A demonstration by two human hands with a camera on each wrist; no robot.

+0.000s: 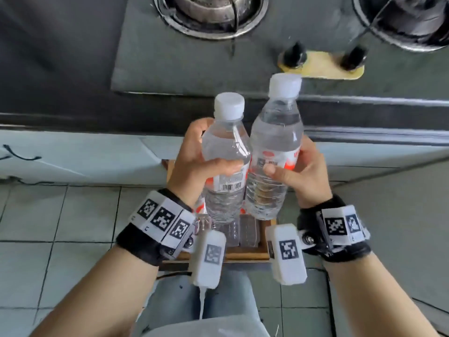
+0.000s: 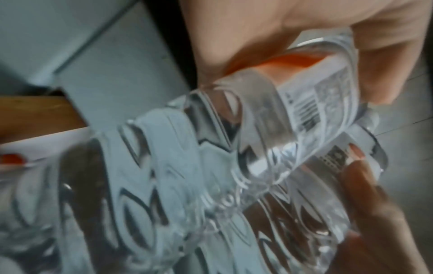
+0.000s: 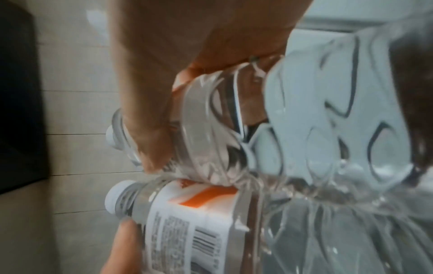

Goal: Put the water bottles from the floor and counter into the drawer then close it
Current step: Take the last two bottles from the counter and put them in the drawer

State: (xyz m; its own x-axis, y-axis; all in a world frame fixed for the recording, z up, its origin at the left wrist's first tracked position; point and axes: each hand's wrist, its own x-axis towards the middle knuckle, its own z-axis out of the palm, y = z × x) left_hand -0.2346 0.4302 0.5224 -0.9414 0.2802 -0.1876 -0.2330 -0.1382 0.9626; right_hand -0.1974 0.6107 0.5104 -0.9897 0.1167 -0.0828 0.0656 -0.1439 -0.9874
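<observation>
You've got one water bottle per hand, both upright, caps up, directly above the open drawer [image 1: 243, 255]. Left hand [image 1: 194, 166] has its grip wrapped round the left bottle [image 1: 226, 164] at the label band, thumb across the front, fingers curled behind. Right hand [image 1: 298, 173] does the same on the right bottle [image 1: 272, 156], thumb pressed on the label, fingers round the far side. Mid-body hold makes sense: the label band looks like the stiffest, least ribbed part, so the bottles shouldn't slip or crumple. The two bottles touch side by side above the drawer, likely so both fit the wooden frame in one go. The right bottle sits a bit higher above the drawer than the left. Inside the drawer, under the held pair, at least one more clear bottle [image 1: 230, 233] lies on its side, plus something dark I can't make out. Beyond the drawer is the bench [image 1: 73, 69] with the stove [image 1: 194, 57] on it; tiled floor [image 1: 60, 227] on your side of the drawer. My read: step in hand is lowering both in, probably tipped flat to match the one already there. Watch for the bases catching the drawer's front rail. Drawer not yet closed.
</observation>
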